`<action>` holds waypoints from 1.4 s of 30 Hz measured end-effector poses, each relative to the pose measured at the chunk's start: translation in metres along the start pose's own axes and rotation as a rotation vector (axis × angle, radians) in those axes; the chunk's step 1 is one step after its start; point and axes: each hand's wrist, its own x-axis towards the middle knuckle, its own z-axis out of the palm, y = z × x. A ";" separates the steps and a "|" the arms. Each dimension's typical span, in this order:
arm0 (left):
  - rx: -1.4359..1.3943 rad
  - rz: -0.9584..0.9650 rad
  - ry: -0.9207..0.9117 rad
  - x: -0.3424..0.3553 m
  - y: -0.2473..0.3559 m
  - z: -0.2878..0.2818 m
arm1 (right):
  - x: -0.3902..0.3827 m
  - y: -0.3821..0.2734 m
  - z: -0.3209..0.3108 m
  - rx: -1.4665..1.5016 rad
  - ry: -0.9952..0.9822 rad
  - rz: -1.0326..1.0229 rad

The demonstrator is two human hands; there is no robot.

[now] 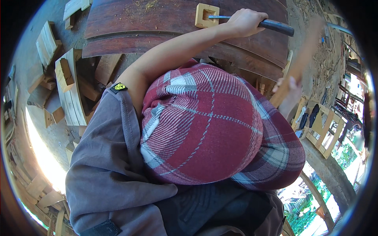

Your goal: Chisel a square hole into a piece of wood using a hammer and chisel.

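My left hand (pixel 246 21) is stretched forward and closed around the dark handle of a chisel (pixel 275 26). Its metal blade points into the square hole of a small pale wooden block (pixel 206 15). The block rests on dark curved wooden boards (pixel 157 23). My right hand (pixel 289 92) is raised at the right and grips a long pale wooden stick (pixel 301 63), which is blurred by motion. A red plaid cap (pixel 204 126) and a grey sleeve (pixel 106 157) fill the middle of the view and hide what lies below them.
Pale wood offcuts and short planks (pixel 65 74) are piled at the left. A pale wooden frame (pixel 323 133) stands at the right beside a low wall. Wood shavings (pixel 325 67) cover the ground at the upper right.
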 end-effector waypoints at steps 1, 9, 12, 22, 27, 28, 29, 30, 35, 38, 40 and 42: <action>-0.002 0.000 -0.001 0.000 -0.001 0.002 | 0.003 0.008 0.009 -0.247 -0.016 -0.191; 0.040 -0.043 0.023 0.000 -0.009 -0.003 | -0.010 -0.016 0.025 0.042 0.052 -0.041; -0.088 0.056 0.132 -0.004 -0.001 -0.015 | -0.012 -0.007 0.038 -0.032 0.086 0.100; -0.119 -0.053 0.011 -0.006 0.005 -0.028 | -0.007 -0.019 0.027 0.093 0.057 -0.135; -0.100 -0.081 0.027 -0.009 -0.003 -0.025 | -0.021 -0.025 0.055 -0.276 -0.028 0.036; -0.113 -0.076 0.020 -0.008 0.002 -0.023 | -0.009 -0.012 0.031 -0.385 0.022 -0.120; -0.105 -0.065 0.029 -0.007 0.000 -0.027 | -0.008 -0.015 0.030 -0.381 0.014 -0.114; -0.098 -0.055 0.037 -0.009 -0.001 -0.030 | -0.008 -0.019 0.029 -0.221 -0.014 -0.089; -0.094 -0.064 0.046 -0.009 -0.004 -0.027 | -0.003 -0.011 0.032 -0.167 0.106 0.129; -0.080 -0.085 0.035 -0.010 -0.005 -0.026 | -0.013 -0.010 0.052 -0.350 -0.052 0.011; -0.083 -0.071 0.049 -0.010 -0.005 -0.030 | -0.007 -0.012 0.039 -0.465 0.031 -0.123; -0.099 -0.078 0.045 -0.009 -0.004 -0.035 | -0.007 -0.015 0.032 -0.287 0.023 -0.081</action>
